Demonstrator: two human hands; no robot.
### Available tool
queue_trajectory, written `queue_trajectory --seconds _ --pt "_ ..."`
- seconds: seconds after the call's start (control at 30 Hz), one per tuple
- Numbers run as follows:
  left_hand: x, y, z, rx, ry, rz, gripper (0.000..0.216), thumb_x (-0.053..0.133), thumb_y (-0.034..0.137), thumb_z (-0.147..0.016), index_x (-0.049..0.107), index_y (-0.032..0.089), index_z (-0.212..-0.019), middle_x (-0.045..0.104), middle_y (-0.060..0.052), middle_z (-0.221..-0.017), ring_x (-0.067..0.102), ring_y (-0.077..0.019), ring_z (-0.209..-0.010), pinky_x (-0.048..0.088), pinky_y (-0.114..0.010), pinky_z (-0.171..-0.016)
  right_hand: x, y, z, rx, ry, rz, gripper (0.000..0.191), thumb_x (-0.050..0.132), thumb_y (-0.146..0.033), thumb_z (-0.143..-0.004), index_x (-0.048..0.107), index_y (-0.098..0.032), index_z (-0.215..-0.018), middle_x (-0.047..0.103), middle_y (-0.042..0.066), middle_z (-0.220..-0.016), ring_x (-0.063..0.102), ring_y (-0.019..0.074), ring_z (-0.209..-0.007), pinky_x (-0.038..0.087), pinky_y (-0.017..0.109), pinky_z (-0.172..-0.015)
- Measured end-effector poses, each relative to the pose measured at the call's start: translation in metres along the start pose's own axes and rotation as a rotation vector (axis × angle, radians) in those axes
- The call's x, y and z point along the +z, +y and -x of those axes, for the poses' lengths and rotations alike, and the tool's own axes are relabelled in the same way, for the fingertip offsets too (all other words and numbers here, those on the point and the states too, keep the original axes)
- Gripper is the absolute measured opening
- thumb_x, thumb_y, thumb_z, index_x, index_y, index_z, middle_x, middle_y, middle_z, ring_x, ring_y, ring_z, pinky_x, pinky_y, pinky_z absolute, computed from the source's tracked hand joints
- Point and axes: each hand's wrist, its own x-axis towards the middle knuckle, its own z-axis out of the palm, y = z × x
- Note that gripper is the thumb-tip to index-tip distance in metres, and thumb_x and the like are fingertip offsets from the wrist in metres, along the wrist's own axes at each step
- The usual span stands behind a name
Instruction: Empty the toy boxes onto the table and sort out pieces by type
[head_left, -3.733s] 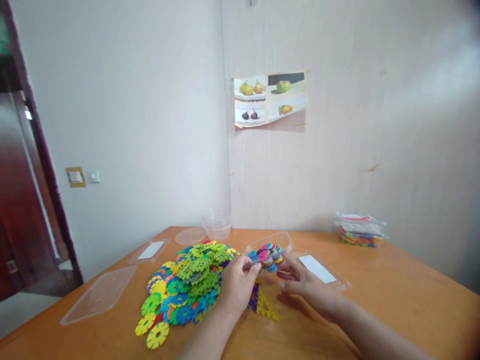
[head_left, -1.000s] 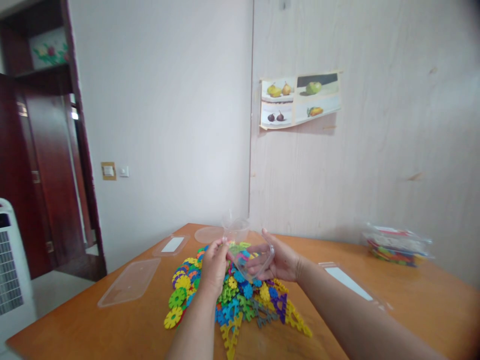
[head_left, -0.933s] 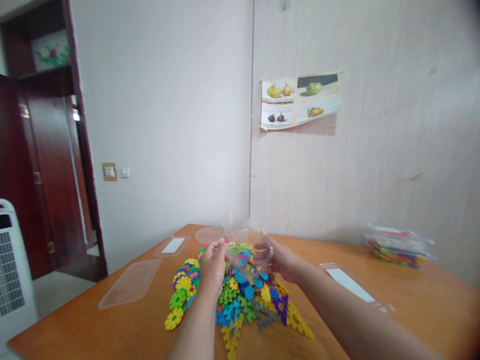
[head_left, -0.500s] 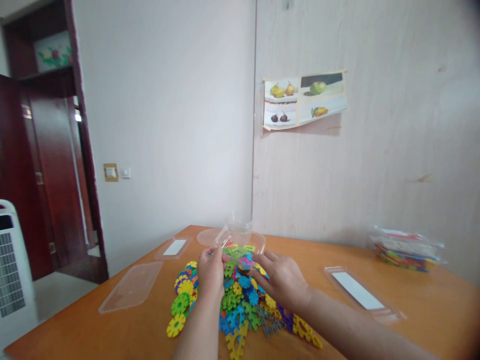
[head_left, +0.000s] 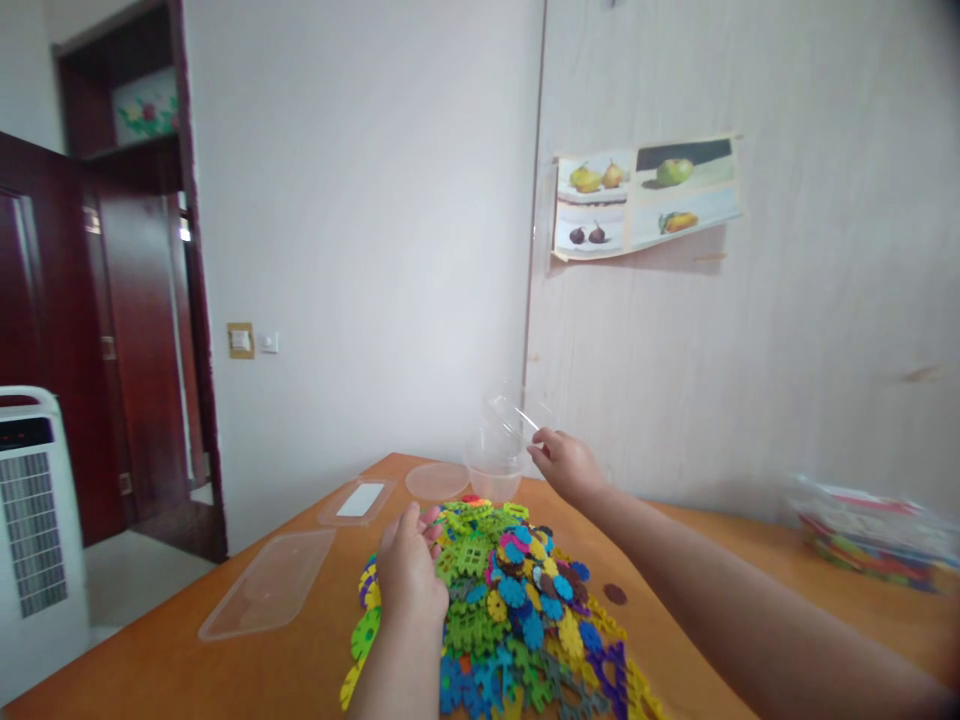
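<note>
Orange-brown surface (head_left: pixel 285 670), loaded with plastic bits. Near middle: pile of plastic pieces (head_left: pixel 480 625), greens left, mixed discs right, purple piece (head_left: pixel 609 670) at its near right; one brown disc (head_left: pixel 615 594) lies just off the pile, right. Left hand (head_left: pixel 411 575) is at the pile's left flank, grip loosely wide, fingers a bit curled, nothing seen in it; contact with pieces can't be told. Rectangular lid (head_left: pixel 270 585) lies flat left of it, labelled lid (head_left: pixel 360 500) farther on. Past the pile, right hand (head_left: pixel 566 465) is raised, grip narrow, pinching the clear container (head_left: pixel 517 415) by its right side. Key relation: container sits left of and above the right grip, tilted, its bright edge sloping down toward those fingers; long axis unclear, see-through and blurred. Right hand is the near one to it, left hand well apart. Container overlaps the round tub (head_left: pixel 495 485) in view; touching or just above, can't tell. Round lid (head_left: pixel 437 482) beside the tub, left. Filled box (head_left: pixel 874 540) far right, blurry. Fruit poster (head_left: pixel 645 200) on the wall behind.
</note>
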Motion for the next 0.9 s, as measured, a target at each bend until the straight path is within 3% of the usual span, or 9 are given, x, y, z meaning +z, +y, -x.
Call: queue_trajectory --seconds 0.17,0.33,0.73,0.9 --pt "-0.003 -0.006 -0.008 -0.059 0.023 0.01 0.021 0.06 0.032 -0.082 0.063 0.018 -0.098 0.071 -0.005 -0.094 0.06 -0.0097 -0.068 0.039 -0.021 -0.054 0.025 0.009 -0.037 0.024 -0.06 0.027 0.029 0.047 -0.036 -0.095 0.064 -0.021 -0.113 0.071 0.008 -0.097 0.064 0.0196 -0.086 0.04 0.027 -0.071" --pt "-0.001 -0.01 -0.007 -0.061 0.023 -0.025 0.021 0.062 0.032 -0.081 0.064 0.017 -0.096 0.071 -0.005 -0.093 0.059 -0.0097 -0.065 0.038 -0.021 -0.053 0.046 0.008 -0.054 0.023 -0.134 0.042 0.029 0.048 -0.036 -0.094 0.064 -0.021 -0.113 0.072 0.01 -0.103 0.064 0.021 -0.092 0.041 0.028 -0.074" --pt "0.001 -0.009 -0.002 -0.068 -0.018 0.001 0.021 0.063 0.032 -0.079 0.065 0.016 -0.091 0.072 -0.006 -0.088 0.058 -0.0091 -0.061 0.037 -0.021 -0.051 0.061 0.008 -0.062 0.013 -0.23 0.063 0.034 0.049 -0.036 -0.093 0.064 -0.02 -0.119 0.072 0.012 -0.109 0.065 0.0235 -0.099 0.043 0.03 -0.079" --pt "0.001 -0.009 -0.001 -0.06 0.001 0.002 0.02 0.064 0.032 -0.079 0.065 0.016 -0.091 0.072 -0.006 -0.088 0.059 -0.0094 -0.062 0.039 -0.021 -0.053 0.061 0.001 -0.043 -0.014 -0.214 0.07 0.043 0.045 -0.04 -0.094 0.055 -0.021 -0.132 0.07 0.012 -0.115 0.065 0.0241 -0.1 0.043 0.032 -0.08"
